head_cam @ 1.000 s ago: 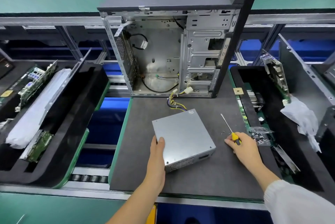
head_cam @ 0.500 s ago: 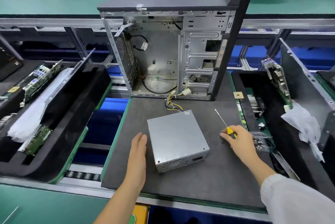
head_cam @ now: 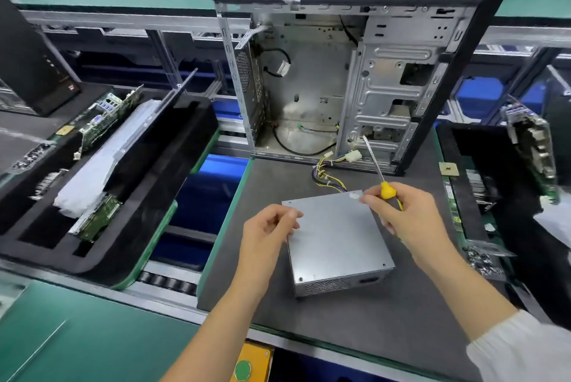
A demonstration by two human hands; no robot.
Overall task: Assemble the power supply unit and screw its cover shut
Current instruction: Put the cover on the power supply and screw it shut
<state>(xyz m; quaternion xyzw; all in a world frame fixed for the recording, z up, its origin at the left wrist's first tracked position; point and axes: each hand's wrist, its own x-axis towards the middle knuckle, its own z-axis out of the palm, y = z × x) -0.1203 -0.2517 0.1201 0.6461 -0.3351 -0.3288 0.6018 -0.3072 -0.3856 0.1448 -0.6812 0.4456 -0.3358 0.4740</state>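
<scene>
The grey metal power supply unit (head_cam: pixel 336 239) lies flat on the dark mat (head_cam: pixel 355 329), its yellow and black cable bundle (head_cam: pixel 327 177) trailing toward the open computer case (head_cam: pixel 309 88) behind it. My left hand (head_cam: pixel 265 236) hovers over the unit's left edge with fingers curled and thumb near the index tip; nothing shows between them. My right hand (head_cam: pixel 414 224) grips a yellow-handled screwdriver (head_cam: pixel 387 190) above the unit's far right corner, its shaft pointing up and away toward the case.
A clear bag of screws (head_cam: pixel 485 261) lies at the mat's right edge beside a black foam tray (head_cam: pixel 509 273) with circuit boards. Another foam tray (head_cam: pixel 148 227) with boards and wrapped parts stands at left. A roller conveyor gap separates the left tray from the mat.
My right hand lifted the screwdriver off the mat and brought it over the unit's far corner. My left hand rose from beside the unit and its fingers curled.
</scene>
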